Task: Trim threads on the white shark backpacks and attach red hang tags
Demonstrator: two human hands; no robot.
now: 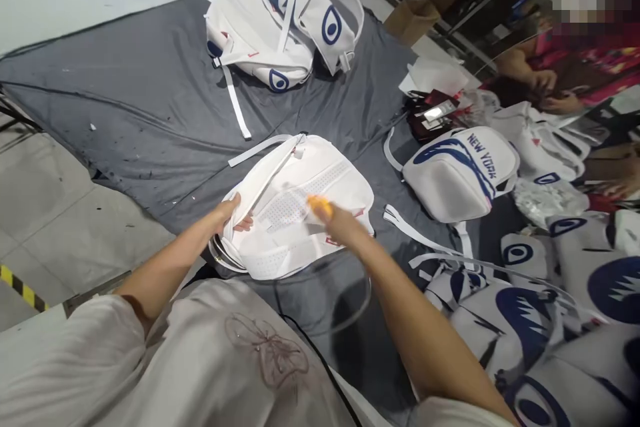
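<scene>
A white bag (320,180) with a perforated panel and loose straps lies on the grey cloth in front of me. At its left edge, my left hand (233,215) grips a white strap, thumb on top and fingers partly hidden behind it. Over the bag's right part is my right hand (337,221), closed around a small orange tool (319,204) that is blurred by motion. A thin clear tube curves below this hand. Whether the tool touches the bag I cannot tell.
Several white bags (255,33) lie at the back of the grey cloth (150,93). To the right sit a "NEW YORK" bag (450,177) and a pile of printed bags (500,327). A person's hands (555,90) show at the upper right. A black cable crosses my lap.
</scene>
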